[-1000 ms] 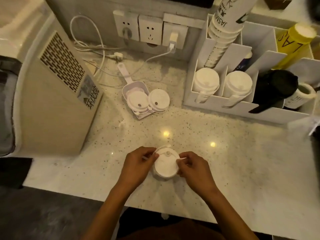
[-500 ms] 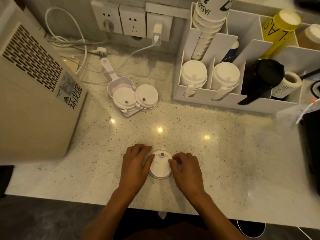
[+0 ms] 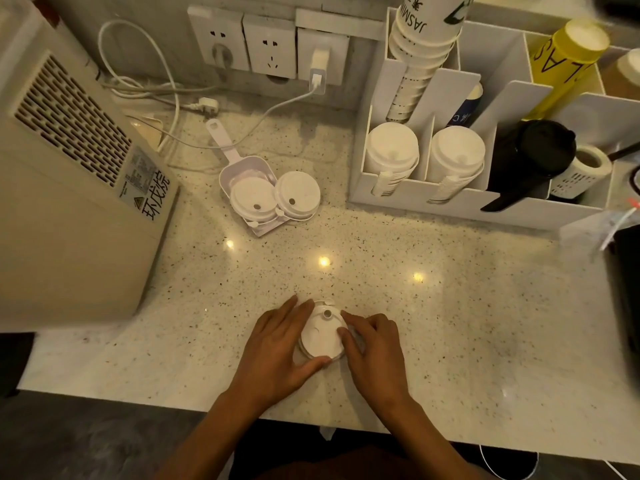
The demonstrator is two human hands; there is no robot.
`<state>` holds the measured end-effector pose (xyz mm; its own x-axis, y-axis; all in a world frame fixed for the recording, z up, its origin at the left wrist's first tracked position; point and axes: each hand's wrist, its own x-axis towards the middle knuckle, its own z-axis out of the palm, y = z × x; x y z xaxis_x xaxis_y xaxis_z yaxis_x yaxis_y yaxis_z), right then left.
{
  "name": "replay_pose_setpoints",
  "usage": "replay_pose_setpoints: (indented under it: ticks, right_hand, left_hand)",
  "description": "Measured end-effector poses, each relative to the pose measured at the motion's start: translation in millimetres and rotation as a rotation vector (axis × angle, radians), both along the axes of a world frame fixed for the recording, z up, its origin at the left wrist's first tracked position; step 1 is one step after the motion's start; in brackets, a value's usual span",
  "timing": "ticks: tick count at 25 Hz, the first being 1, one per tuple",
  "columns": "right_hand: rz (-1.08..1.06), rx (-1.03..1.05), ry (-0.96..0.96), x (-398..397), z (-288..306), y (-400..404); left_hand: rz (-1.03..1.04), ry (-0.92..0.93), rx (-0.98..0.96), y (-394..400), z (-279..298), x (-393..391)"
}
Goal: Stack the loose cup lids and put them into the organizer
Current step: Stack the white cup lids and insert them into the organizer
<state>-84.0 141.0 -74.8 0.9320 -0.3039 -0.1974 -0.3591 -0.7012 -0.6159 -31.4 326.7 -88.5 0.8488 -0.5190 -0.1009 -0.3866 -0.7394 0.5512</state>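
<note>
A small stack of white cup lids (image 3: 321, 336) sits on the speckled counter near its front edge. My left hand (image 3: 277, 348) cups the stack's left side, fingers along the rim and thumb under its near edge. My right hand (image 3: 372, 348) holds the right side, fingertips on the top lid. Two more white lids lie farther back: one (image 3: 253, 198) in a white scoop (image 3: 239, 169), the other (image 3: 298, 195) leaning against it. The white organizer (image 3: 429, 202) stands at the back right with two lid stacks (image 3: 393, 150) (image 3: 456, 152) in its front slots.
A beige appliance (image 3: 69, 188) fills the left side. Wall sockets (image 3: 270, 46) and white cables (image 3: 162, 95) lie at the back. The organizer also holds paper cups (image 3: 426, 32), a yellow bottle (image 3: 568, 53), a black bottle (image 3: 533, 154) and a label roll (image 3: 585, 168). A dark object (image 3: 628, 289) sits at the right edge.
Both hands have closed in lower around the lid stack, the left thumb sliding under its near edge. The view shifted so the counter items sit lower and nearer.
</note>
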Motion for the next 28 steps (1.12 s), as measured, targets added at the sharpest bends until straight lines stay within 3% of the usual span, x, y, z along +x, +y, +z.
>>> replay_pose_setpoints:
  ticks: [11,22,28]
  right_hand:
    - [0.052,-0.07,0.008,2.3,5.2,-1.9]
    - [0.246,-0.17,0.148,35.5,19.0,-7.4]
    - [0.285,-0.145,0.119,96.7,31.7,-7.0]
  left_hand:
    - [-0.037,-0.058,0.055,3.3,-12.3,-5.8]
    - [-0.033,-0.086,0.0,4.4,-14.5,-5.9]
    - [-0.011,-0.028,-0.005,3.4,-12.0,-2.4]
